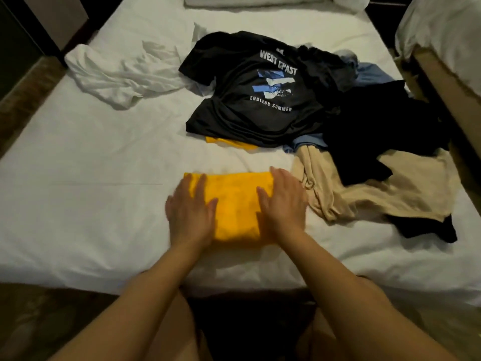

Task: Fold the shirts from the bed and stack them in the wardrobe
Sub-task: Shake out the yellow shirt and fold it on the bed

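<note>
A folded yellow shirt (235, 204) lies on the white bed (91, 178) near its front edge. My left hand (191, 212) presses flat on the shirt's left side with straight fingers. My right hand (282, 201) lies flat on its right side. Behind it a black shirt (255, 92) printed "West Coast Endless Summer" is spread out, with a second yellow shirt (231, 143) peeking from under it. A beige shirt (364, 188), a dark shirt (377, 131) and a blue shirt (372, 75) lie heaped to the right. A crumpled white shirt (125, 74) sits at the back left.
A pillow (250, 0) lies at the head of the bed. A second bed with a wooden frame (447, 84) stands close on the right. Dark floor (39, 321) runs along the bed's front and left edges.
</note>
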Available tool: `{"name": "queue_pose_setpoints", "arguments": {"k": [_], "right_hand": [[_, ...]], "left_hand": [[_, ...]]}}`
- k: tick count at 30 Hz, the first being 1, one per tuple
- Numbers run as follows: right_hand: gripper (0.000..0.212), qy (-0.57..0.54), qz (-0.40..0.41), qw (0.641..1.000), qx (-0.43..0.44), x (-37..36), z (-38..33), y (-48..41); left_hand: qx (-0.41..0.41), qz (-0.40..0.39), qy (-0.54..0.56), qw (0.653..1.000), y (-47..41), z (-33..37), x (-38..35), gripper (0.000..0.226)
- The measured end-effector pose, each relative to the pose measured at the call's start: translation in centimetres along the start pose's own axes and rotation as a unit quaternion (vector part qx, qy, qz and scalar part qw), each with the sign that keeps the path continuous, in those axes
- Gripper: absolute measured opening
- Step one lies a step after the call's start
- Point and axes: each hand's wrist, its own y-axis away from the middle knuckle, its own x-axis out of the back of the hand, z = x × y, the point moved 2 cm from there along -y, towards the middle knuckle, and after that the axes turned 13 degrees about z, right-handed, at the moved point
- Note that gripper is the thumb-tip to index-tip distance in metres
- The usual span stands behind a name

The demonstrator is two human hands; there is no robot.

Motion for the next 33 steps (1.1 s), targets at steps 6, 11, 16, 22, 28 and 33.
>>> {"name": "queue_pose_setpoints", "arguments": {"k": [6,11,16,22,28,33], "right_hand": [[0.073,0.085,-0.192,0.971,0.115,-4.6,0.7,2.1],[0.071,0.13,-0.166,0.977,0.038,-3.5,4.7,-0.8],[0.065,0.193,-0.058,0.977,0.074,0.6,8.9,-1.1],[0.081,0.205,-0.083,0.95,-0.221,3.7,14.9,-2.2],[0.045,0.134,-0.058,0.949,-0.28,2.0,16.0,-4.7],[0.036,-0.046,0.027,0.944,-0.324,0.9,14.3,-7.2]], "left_hand": [[-0.084,-0.152,-0.102,0.98,0.7,-0.5,-4.2,0.058],[-0.074,-0.167,-0.139,0.973,-1.6,-3.0,-4.3,0.07],[-0.074,-0.169,-0.142,0.972,-0.9,-1.3,-3.2,0.07],[0.164,-0.15,-0.088,0.971,-1.7,-0.5,-2.2,0.069],[0.085,-0.184,-0.053,0.978,-2.0,-1.2,-1.2,0.057],[0.117,-0.179,0.083,0.973,-3.2,0.1,-0.9,0.056]]}}
